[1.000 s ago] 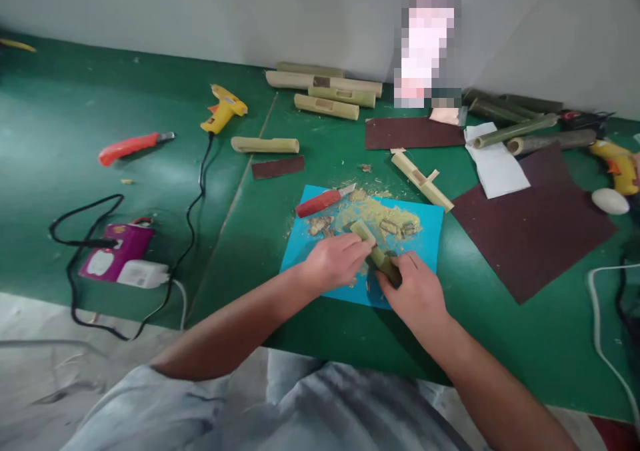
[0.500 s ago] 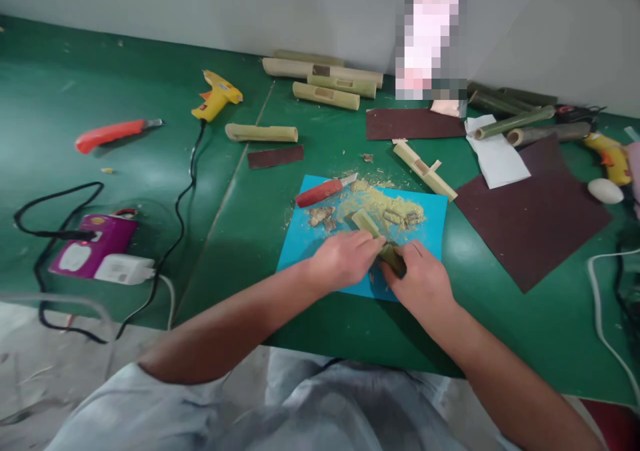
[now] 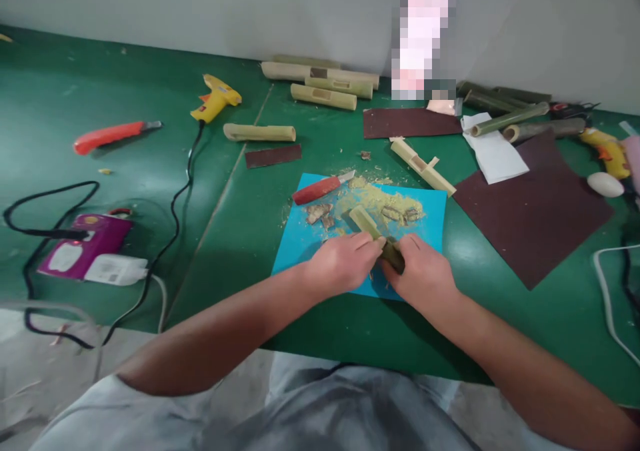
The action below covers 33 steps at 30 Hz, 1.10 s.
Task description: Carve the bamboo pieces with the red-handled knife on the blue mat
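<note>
A short green bamboo tube [image 3: 364,220] lies slantwise over a blue sheet [image 3: 291,254], held between both hands. My left hand [image 3: 345,259] is closed, its thumb and fingers pinching at the middle of the tube; whether a small piece sits in that pinch is hidden. My right hand [image 3: 425,264] is wrapped round the darker near end of the same tube. Just beyond it, pale shavings [image 3: 370,196] cover the sheet, with brown bark scraps [image 3: 318,214] to their left. A red-handled knife [image 3: 320,188] rests at the sheet's far left corner.
Brown sandpaper [image 3: 530,238] lies right of the sheet, beside a notched bamboo piece [image 3: 417,163]. More bamboo tubes [image 3: 325,96] line the wall. On the left are a yellow glue gun [image 3: 215,98], a red utility knife [image 3: 110,136] and a purple power strip [image 3: 107,238] with trailing cords.
The view has shifted slightly. Both hands keep their grip on the bamboo tube, with only a very small change in the fingers.
</note>
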{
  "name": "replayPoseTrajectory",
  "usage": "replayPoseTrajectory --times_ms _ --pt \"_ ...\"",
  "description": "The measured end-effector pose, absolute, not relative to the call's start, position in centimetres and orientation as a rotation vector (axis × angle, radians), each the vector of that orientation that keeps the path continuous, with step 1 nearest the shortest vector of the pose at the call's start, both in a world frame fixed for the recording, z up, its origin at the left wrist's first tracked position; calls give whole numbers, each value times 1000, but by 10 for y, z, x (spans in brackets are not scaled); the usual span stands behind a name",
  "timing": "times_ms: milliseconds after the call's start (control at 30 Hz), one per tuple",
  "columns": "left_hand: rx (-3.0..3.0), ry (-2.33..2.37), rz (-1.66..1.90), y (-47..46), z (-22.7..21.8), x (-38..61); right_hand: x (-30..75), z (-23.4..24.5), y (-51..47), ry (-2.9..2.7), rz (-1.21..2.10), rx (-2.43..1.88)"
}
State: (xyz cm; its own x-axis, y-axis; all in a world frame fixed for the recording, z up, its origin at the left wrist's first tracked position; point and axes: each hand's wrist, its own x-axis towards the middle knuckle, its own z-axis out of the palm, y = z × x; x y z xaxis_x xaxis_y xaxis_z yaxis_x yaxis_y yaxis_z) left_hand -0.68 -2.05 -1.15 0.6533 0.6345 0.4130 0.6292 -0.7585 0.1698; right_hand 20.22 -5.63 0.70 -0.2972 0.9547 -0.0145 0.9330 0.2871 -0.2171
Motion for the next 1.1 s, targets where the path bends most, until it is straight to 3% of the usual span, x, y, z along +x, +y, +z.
replayPoseTrajectory --times_ms 467,600,800,967,1100 --pt "2658 1227 865 -15 -15 -11 206 -5 -58 -2431 143 -1646" --pt "2723 1039 780 -14 -17 -10 206 -2 -57 -2439 142 -1659" --pt "2676 1331 807 -9 -17 -10 206 -1 -57 -2451 143 -1694" --pt "2801 1053 632 -26 -16 2 206 -3 -57 -2456 134 -1681" --pt "2659 1249 792 -12 -14 -12 206 0 -57 -2462 153 -1711"
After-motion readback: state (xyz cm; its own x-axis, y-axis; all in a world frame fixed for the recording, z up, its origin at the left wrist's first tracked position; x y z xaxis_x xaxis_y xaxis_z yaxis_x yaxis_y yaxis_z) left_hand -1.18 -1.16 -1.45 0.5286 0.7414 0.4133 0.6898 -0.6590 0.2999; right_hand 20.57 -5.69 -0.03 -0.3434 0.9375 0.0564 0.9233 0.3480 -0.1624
